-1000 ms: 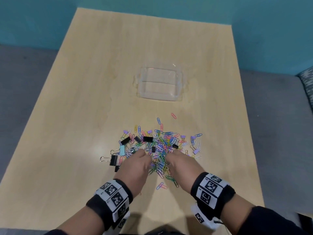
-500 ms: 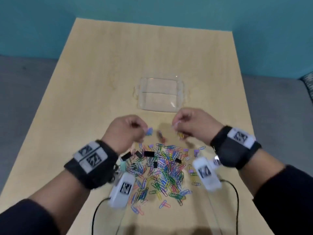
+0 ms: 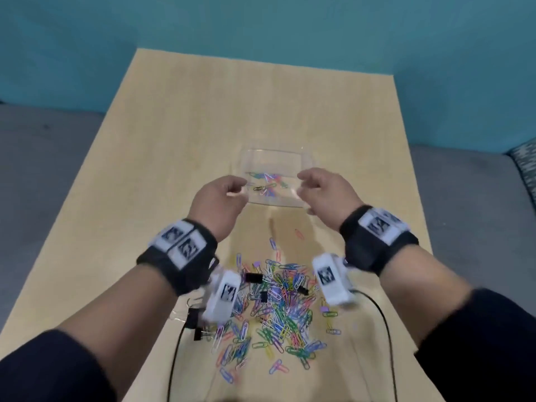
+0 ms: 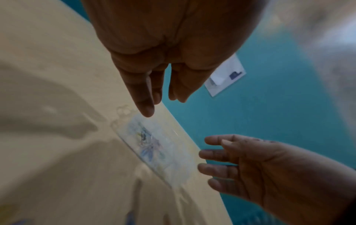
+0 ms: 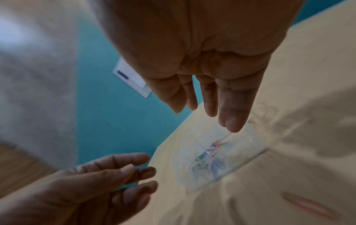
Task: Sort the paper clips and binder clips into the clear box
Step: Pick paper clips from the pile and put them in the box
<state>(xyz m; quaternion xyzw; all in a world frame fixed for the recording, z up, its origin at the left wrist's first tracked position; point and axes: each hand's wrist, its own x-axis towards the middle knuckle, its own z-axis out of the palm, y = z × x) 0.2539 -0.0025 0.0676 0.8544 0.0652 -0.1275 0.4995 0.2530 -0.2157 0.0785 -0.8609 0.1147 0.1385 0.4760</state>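
Note:
The clear box (image 3: 291,196) sits mid-table and holds several coloured paper clips (image 3: 268,181). My left hand (image 3: 236,185) hovers at the box's left edge and my right hand (image 3: 304,181) at its right edge. Both have loose, spread fingers and hold nothing. The left wrist view shows my left hand (image 4: 159,97) above the blurred box (image 4: 154,146), and the right wrist view shows my right hand (image 5: 208,109) likewise above the box (image 5: 221,156). A pile of coloured paper clips (image 3: 278,309) lies nearer me, with black binder clips (image 3: 253,277) among them.
The wooden table (image 3: 179,140) reaches back to a teal wall, with grey floor on both sides. A pink clip (image 3: 298,234) and a blue clip (image 3: 272,243) lie loose between pile and box. More black binder clips (image 3: 197,317) lie at the pile's left. Black cables (image 3: 174,358) hang from my wrists.
Both hands rose from the pile holding pinched clips, moved forward to the box and opened. Coloured clips now lie in the box, which was empty before.

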